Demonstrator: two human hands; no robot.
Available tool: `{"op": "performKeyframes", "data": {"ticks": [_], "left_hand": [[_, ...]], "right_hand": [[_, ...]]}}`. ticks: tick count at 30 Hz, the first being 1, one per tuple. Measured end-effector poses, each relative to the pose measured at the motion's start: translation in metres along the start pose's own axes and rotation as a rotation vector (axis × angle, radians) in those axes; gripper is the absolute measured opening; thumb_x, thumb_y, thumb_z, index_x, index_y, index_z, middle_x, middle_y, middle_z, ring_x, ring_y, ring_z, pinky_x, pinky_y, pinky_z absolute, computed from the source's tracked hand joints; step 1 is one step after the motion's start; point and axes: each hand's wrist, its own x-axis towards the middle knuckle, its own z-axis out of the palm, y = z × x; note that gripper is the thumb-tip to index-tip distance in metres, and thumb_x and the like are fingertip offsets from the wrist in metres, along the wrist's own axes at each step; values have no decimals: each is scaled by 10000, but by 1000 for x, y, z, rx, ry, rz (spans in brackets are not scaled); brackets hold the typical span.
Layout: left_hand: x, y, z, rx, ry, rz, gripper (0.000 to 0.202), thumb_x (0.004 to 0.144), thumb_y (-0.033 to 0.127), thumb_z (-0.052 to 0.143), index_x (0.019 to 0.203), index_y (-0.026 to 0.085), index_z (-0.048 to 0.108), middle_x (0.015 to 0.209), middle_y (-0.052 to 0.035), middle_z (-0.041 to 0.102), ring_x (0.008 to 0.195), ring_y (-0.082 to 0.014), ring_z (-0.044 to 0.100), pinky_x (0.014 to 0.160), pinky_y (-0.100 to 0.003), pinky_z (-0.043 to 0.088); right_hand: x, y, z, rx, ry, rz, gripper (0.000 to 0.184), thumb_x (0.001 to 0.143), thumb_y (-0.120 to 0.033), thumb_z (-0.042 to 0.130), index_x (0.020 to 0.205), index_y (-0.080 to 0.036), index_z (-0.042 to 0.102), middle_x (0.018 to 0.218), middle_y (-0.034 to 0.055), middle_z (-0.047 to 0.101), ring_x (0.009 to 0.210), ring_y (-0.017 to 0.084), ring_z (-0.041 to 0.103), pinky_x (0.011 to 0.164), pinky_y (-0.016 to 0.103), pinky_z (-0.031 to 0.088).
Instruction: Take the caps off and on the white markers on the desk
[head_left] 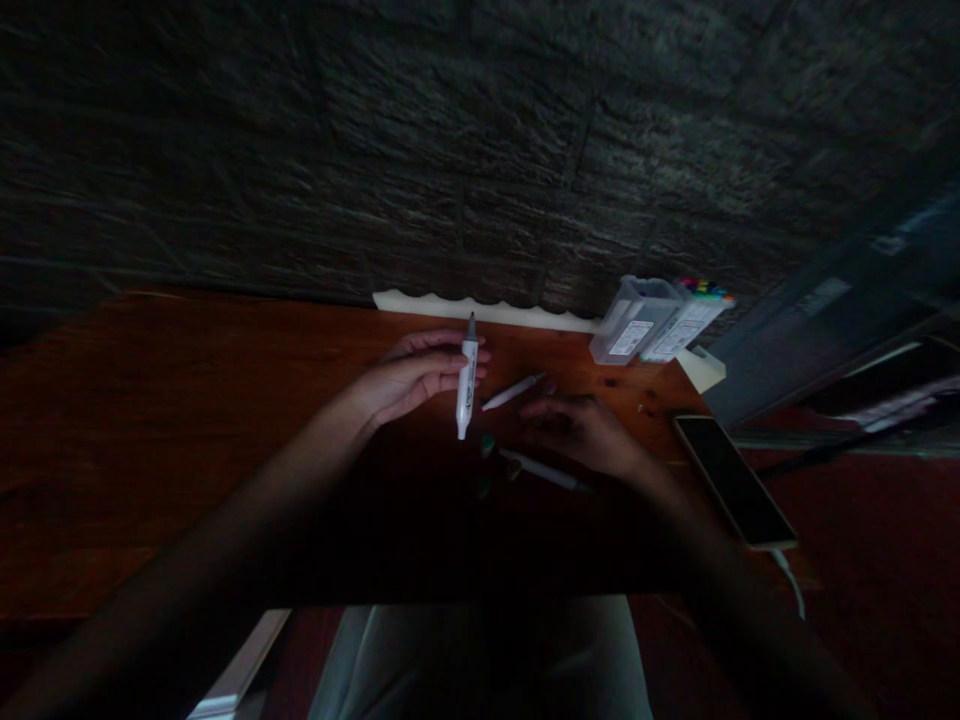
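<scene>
My left hand holds a white marker upright between thumb and fingers, its dark tip pointing up with no cap on it. My right hand hovers palm down over the wooden table, fingers curled near a second white marker lying on the wood. A third marker lies just under that hand, beside small green caps.
Two clear plastic marker boxes stand at the back right, one showing coloured marker ends. A dark phone with a white cable lies at the table's right edge. A dark stone wall rises behind the table.
</scene>
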Motion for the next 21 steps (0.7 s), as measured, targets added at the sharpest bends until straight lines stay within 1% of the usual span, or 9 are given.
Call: {"op": "performKeyframes", "data": {"ticks": [3,5,6,8,11,13,15,17,21], "left_hand": [[1,1,1,1,23,10,249,731,16,659,945,121,731,973,-97,755,799,-183,731,864,-332,580],[2,2,2,-3,34,7,253,735,10,642,945,120,733,964,-92,758,759,-164,729,828,-303,591],[2,3,2,-4,40,7,258,735,5,634,943,121,734,950,-88,760,745,-159,729,813,-293,595],[2,3,1,-2,45,11,267,734,-2,621,940,124,736,928,-80,764,740,-158,728,795,-282,598],[2,3,0,-1,33,23,273,739,0,613,945,129,738,915,-73,764,762,-164,729,798,-280,596],[2,3,-1,1,28,24,274,741,8,618,953,133,737,922,-73,764,775,-169,730,815,-289,591],[2,2,-2,10,26,15,270,742,20,628,962,136,735,943,-80,762,793,-178,730,837,-310,586],[3,1,-2,15,33,9,265,742,29,634,963,137,734,958,-86,759,806,-189,730,855,-335,581],[3,1,-3,-14,55,22,265,738,19,632,954,135,731,919,-83,763,798,-190,730,858,-344,580]], "right_hand": [[-2,-1,-11,-3,48,21,308,800,-334,699,1076,-198,668,969,32,710,755,134,640,665,252,493],[-5,-4,-22,32,80,47,274,793,-371,704,990,-182,688,918,33,707,742,130,629,649,246,481],[-7,-6,-28,58,54,63,254,794,-380,701,948,-178,696,889,29,707,744,130,629,652,244,478],[-11,-9,-35,97,-95,94,228,792,-377,702,906,-179,706,817,9,704,702,118,621,621,233,463],[-14,-12,-34,62,-359,132,190,782,-341,708,896,-189,707,739,-19,684,623,99,595,554,215,429],[-14,-13,-28,-19,-428,143,140,780,-296,696,873,-191,703,725,-20,673,599,96,583,528,213,412],[-13,-14,-23,-86,-435,131,103,771,-233,678,864,-193,699,739,-15,667,606,100,579,525,216,402],[-13,-16,-24,-93,-422,119,99,756,-196,664,852,-191,689,742,-15,651,618,102,566,528,217,394],[-16,-16,-34,59,-376,173,116,724,-199,682,837,-180,669,709,-29,604,608,93,518,527,214,381]]}}
